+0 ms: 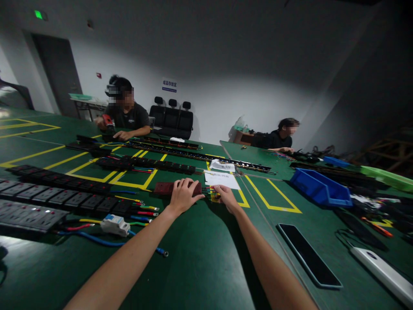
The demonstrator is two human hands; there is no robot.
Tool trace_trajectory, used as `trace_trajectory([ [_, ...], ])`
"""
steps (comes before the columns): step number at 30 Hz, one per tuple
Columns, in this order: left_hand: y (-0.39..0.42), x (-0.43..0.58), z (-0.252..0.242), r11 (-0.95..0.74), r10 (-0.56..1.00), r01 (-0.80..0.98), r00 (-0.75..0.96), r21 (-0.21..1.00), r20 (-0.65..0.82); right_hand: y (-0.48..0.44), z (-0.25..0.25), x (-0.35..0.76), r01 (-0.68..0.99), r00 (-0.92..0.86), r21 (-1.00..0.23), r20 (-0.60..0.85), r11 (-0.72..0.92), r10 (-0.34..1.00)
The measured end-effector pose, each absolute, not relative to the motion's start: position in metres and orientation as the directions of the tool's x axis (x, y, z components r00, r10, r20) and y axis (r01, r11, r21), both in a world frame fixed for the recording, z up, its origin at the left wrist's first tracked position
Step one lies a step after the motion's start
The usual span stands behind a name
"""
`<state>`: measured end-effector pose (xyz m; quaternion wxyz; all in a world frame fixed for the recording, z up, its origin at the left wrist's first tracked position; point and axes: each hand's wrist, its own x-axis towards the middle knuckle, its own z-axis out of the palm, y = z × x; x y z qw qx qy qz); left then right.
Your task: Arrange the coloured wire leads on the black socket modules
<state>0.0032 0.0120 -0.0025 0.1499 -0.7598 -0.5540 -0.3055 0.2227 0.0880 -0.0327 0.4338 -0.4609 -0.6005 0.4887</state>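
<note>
In the middle of the table lies a dark red block, perhaps a socket strip. My left hand is laid over its right part, fingers on top and thumb along the near side. Short coloured wires stick out of the block's right end. The fingertips of my right hand are pinched on these wires; exactly which ones is too small to tell. A white sheet of paper lies just behind my hands.
Black socket strips with wire ends and a white breaker lie to the left. On the right are a blue bin, a phone and a white power strip. A person holds a red drill opposite; another person sits farther right.
</note>
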Motion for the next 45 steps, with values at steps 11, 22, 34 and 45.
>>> trace_trajectory([
  [11,0.0130,0.0024,-0.0051,-0.351,0.742,0.932,0.223,0.083,0.632,0.0830,-0.0262,0.2277,0.067,-0.268,-0.990,0.103,0.125,0.958],
  [22,0.0127,0.0023,-0.0049,-0.361,0.746,0.927,0.222,0.101,0.628,0.0824,-0.0252,0.2292,0.094,-0.253,-0.983,0.131,0.160,0.958],
  [34,0.0128,0.0029,-0.0050,-0.344,0.738,0.931,0.189,0.120,0.648,0.0837,-0.0247,0.2260,-0.052,-0.113,-0.999,0.010,0.004,0.993],
  [45,0.0125,0.0023,-0.0045,-0.353,0.743,0.928,0.200,0.121,0.639,0.0853,-0.0261,0.2272,-0.045,-0.137,-0.999,0.019,0.013,0.990],
])
